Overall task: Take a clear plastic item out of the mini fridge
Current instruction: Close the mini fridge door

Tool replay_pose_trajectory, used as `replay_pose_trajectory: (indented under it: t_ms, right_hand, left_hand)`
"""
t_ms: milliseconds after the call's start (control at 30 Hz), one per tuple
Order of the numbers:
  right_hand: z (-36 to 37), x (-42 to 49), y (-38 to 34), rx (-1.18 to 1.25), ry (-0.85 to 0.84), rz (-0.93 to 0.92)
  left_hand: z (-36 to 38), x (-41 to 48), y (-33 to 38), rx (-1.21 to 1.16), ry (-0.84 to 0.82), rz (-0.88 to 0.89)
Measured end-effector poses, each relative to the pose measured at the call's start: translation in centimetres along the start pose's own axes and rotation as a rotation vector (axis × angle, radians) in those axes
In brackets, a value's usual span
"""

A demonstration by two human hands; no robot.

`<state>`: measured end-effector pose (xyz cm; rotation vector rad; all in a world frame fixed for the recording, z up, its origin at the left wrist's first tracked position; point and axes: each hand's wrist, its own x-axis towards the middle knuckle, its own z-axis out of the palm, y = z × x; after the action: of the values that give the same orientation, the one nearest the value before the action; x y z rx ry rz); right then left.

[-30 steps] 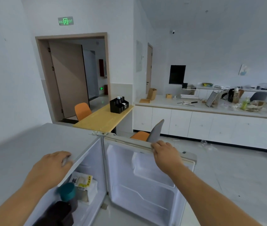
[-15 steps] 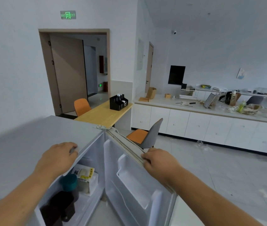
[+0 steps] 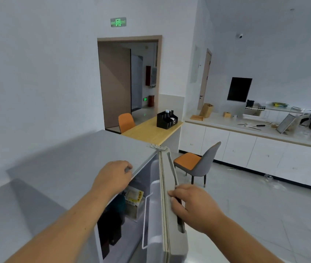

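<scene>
**A:** Head view, only one. Mini fridge (image 3: 78,168) sits at lower left, grey top, door (image 3: 167,205) swung partly open on the hinge (image 3: 157,147) at the far corner. We see the door nearly edge-on.

**B:** Hands?

**A:** Left hand (image 3: 112,179) lies on the front edge of the fridge top, fingers curled over the lip, gripping the cabinet itself. Right hand (image 3: 192,204) is on the door's top edge, fingers wrapped over it toward the inner side, thumb on the outer side. Clamped on the door.

**B:** Clear plastic item, where?

**A:** Can't pick it out for sure. Inside, through the gap, there's a pack with a yellow label (image 3: 134,198) on a shelf, a teal-capped thing (image 3: 120,204) just left of it, and a dark object (image 3: 111,226) lower down. A pale translucent block sits under the yellow-label pack; could be the clear plastic, can't tell. Nothing is in either hand except fridge parts.

**B:** Door inner side?

**A:** White liner with a door shelf rail (image 3: 147,221), gasket strip running along the edge.

**B:** Surroundings?

**A:** Wooden table (image 3: 149,133) beyond the fridge with a black organiser (image 3: 167,120) on it, orange chair (image 3: 125,122) behind, grey-backed chair (image 3: 200,162) with orange seat right of the door. White counter (image 3: 245,128) along the right wall, cluttered. Open doorway (image 3: 130,80) with a green exit sign (image 3: 118,22) above.
</scene>
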<state>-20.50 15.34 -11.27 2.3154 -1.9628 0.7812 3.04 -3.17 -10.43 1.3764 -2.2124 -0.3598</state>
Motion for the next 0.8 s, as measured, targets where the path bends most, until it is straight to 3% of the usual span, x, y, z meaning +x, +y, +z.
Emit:
replay_pose_trajectory:
  t_ms: [367, 800]
  right_hand:
    - [3.5, 4.3, -5.5, -0.036, 0.006, -0.069]
    - [6.3, 8.3, -6.9, -0.059, -0.03, -0.073]
  left_hand:
    - [-0.3, -0.1, 0.0, 0.007, 0.028, 0.047]
    - [-0.5, 0.2, 0.0, 0.016, -0.015, 0.088]
